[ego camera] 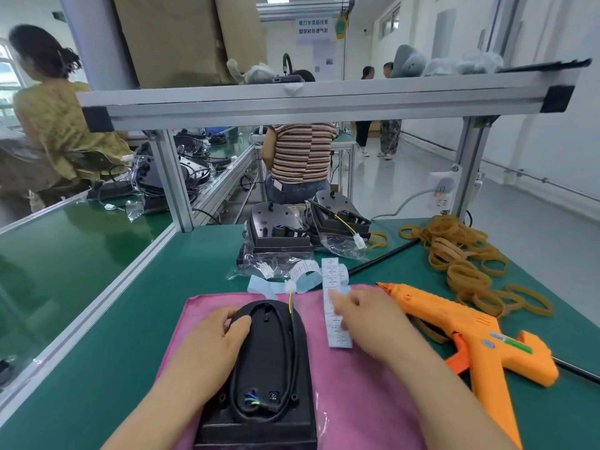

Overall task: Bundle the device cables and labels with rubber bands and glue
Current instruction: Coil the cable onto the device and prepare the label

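A black oval device (269, 362) lies on a pink cloth (363, 394), with a black cable (293, 349) looped on its top and a white connector (290, 285) at the far end. My left hand (216, 339) rests on the device's left side, thumb on its top. My right hand (367, 319) reaches over a white label strip (337, 332) on the cloth, its fingertips touching the strip. An orange glue gun (467, 332) lies to the right. A pile of tan rubber bands (461, 254) sits at the far right.
Two more black devices in clear bags (282, 235) stand at the back of the green bench. An aluminium frame post (172, 180) and shelf rail (292, 102) cross ahead. A power strip (443, 190) hangs on the right post. People work beyond.
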Tool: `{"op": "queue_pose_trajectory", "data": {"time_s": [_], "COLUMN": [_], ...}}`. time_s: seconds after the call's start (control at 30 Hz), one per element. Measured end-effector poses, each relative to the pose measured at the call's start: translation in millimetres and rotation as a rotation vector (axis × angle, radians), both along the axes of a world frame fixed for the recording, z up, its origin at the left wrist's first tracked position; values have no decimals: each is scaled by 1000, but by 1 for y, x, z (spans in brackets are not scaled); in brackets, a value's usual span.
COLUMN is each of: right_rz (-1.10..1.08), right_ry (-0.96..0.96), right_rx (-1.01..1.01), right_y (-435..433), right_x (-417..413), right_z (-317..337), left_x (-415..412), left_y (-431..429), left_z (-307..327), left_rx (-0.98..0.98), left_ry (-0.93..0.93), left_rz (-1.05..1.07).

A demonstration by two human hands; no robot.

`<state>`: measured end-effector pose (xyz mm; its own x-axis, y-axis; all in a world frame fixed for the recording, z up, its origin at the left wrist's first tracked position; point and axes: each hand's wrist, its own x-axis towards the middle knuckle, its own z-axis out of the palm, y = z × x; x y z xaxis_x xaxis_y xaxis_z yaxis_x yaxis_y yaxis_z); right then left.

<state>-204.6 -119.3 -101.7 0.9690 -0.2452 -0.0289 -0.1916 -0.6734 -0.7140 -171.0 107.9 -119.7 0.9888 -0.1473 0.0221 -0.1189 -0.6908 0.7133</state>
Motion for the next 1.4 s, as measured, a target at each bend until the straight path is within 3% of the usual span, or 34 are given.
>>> {"op": "queue_pose_trajectory", "data": {"time_s": [0.07,0.13,0.3,0.4,0.53,0.7,1.0,1.13,1.3,1.4], "right_rz": [-133,-180,-164,-197,-251,-186,-200,-204,-168,-141], "right_ry": [-75,-51,117,55,-123,-35,-91,-179,-348,-391], "right_rx": [-59,-140,-156,-135,53,46,-42,217,775,920], "right_y": [-15,-20,-3,3,4,10,17,16,15,16], "right_x": [12,24,43,41,42,47,45,46,41,40], "right_z": [1,-2,-29,-37,-41,-44,-45,-40,-30,-27], "left_x": [4,7,14,25,35,41,39,39,37,36], "left_y": [2,1,-24,-41,-59,-61,-57,-57,-60,-60], "left_z": [12,26,52,50,37,20,6,7,9,9], "left_rx": [241,338,116,-33,-161,-294,-212,-204,-247,-269], "left_ry": [-11,-66,-183,-128,-62,-56,-95,-104,-128,-81], "left_rz": [0,42,4,-66,-124,-74,-144,-154,-191,-280]}}
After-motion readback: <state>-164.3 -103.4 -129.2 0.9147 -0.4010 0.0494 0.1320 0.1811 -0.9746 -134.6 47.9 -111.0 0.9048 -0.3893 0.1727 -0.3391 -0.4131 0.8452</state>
